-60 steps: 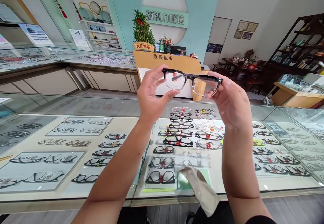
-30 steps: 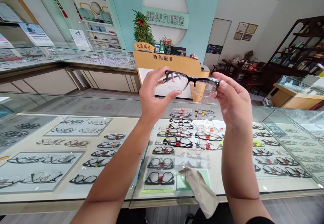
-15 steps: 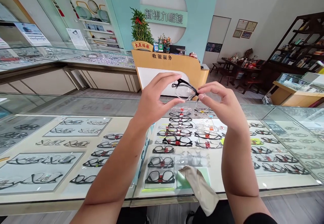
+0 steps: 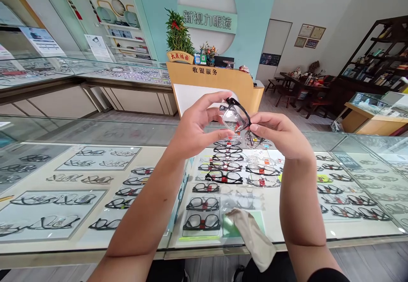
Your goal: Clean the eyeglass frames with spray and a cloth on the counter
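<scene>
A pair of black-framed eyeglasses (image 4: 236,116) is held up in the air above the glass display counter, tilted, with one lens facing me. My left hand (image 4: 204,122) grips the frame's outer end, index finger at the top corner and thumb at the lower rim. On the other side, my right hand (image 4: 277,131) pinches the frame near its middle between thumb and fingers. The second lens hangs lower, partly behind my right fingers. Below, a beige cloth (image 4: 251,235) lies draped over the counter's front edge.
Rows of eyeglasses (image 4: 225,176) lie inside the glass counter (image 4: 178,254) beneath my arms. Beyond it stand a wooden cashier desk (image 4: 210,75) with a potted plant (image 4: 178,35), and more showcases (image 4: 124,75) at left. A dark table with stools (image 4: 302,82) is at the right.
The eyeglasses have turned and tilted, so the second lens now shows lower down. My right hand has dropped slightly, and my left fingers have shifted around the frame.
</scene>
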`<state>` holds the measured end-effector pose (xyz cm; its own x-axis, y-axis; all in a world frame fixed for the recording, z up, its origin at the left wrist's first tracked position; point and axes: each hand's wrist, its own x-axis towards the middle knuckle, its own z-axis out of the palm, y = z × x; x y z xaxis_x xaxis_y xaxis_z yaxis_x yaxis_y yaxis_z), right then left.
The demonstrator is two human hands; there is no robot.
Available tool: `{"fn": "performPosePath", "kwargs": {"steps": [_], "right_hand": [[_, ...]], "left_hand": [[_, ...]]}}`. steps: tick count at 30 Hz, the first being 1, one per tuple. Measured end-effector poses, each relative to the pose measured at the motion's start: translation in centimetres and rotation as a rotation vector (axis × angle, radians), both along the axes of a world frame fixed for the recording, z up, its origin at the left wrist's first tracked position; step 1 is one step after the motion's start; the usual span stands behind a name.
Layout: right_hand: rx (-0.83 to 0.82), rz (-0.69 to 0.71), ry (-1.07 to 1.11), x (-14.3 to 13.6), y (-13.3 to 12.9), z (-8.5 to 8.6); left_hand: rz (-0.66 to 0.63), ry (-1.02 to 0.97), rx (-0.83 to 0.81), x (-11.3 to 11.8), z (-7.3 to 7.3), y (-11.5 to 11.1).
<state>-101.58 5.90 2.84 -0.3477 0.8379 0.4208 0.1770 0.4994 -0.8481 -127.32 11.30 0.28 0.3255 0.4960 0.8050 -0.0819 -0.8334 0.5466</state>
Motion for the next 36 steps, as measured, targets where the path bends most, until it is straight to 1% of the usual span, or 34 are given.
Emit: {"fn": "performPosePath", "kwargs": {"steps": [2, 5, 7, 9, 11, 12, 14, 16, 19, 21, 23, 27, 29, 30, 32, 33, 34, 36], "right_hand": [[-0.046, 0.015, 0.020, -0.1, 0.2, -0.1], [-0.014, -0.020, 0.041, -0.4, 0.5, -0.3], [0.049, -0.107, 0.046, -0.5, 0.9, -0.5], [0.119, -0.211, 0.039, -0.7, 1.3, -0.8], [0.191, -0.303, 0.029, -1.0, 1.5, -1.0], [0.230, -0.346, 0.023, -1.2, 1.6, -1.2], [0.311, -0.421, -0.003, -1.8, 1.7, -1.5], [0.379, -0.486, -0.043, -2.6, 1.8, -1.8], [0.435, -0.567, -0.095, -3.8, 2.0, -2.3], [0.447, -0.583, -0.133, -4.4, 2.0, -2.4], [0.438, -0.559, -0.176, -4.7, 1.5, -2.3], [0.357, -0.485, -0.209, -4.7, -0.6, -1.4], [0.341, -0.465, -0.179, -4.1, -1.2, -0.8], [0.343, -0.468, -0.145, -3.4, -1.1, -0.6], [0.337, -0.500, -0.023, -1.2, 0.2, -0.9], [0.316, -0.529, 0.067, 0.3, 1.4, -1.4], [0.272, -0.550, 0.187, 2.2, 2.8, -2.3], [0.156, -0.543, 0.446, 6.6, 5.6, -5.2]], "left_hand": [[-0.052, -0.013, -0.030, 0.1, -0.2, 0.5], [-0.057, -0.026, -0.054, 0.5, -0.7, 1.5], [0.013, -0.077, -0.081, 1.2, -1.3, 2.0], [0.141, -0.179, -0.148, 2.0, -1.7, 2.0], [0.237, -0.241, -0.264, 3.0, -1.8, 1.2], [0.246, -0.238, -0.327, 3.5, -1.8, 0.7], [0.194, -0.193, -0.444, 4.3, -1.7, -0.6], [0.133, -0.171, -0.525, 5.0, -1.5, -1.6], [0.129, -0.197, -0.588, 5.4, -1.6, -2.0], [0.142, -0.218, -0.604, 5.4, -1.7, -1.8], [0.148, -0.236, -0.615, 5.2, -1.8, -1.3], [0.176, -0.250, -0.604, 4.9, -2.0, -0.3], [0.183, -0.235, -0.586, 4.8, -2.0, 0.0], [0.186, -0.225, -0.575, 4.8, -2.0, 0.0], [0.194, -0.191, -0.548, 4.8, -1.9, 0.0], [0.200, -0.165, -0.529, 4.8, -1.9, -0.1], [0.208, -0.131, -0.505, 4.8, -1.9, -0.2], [0.231, -0.046, -0.450, 4.9, -1.9, -0.2]]}}
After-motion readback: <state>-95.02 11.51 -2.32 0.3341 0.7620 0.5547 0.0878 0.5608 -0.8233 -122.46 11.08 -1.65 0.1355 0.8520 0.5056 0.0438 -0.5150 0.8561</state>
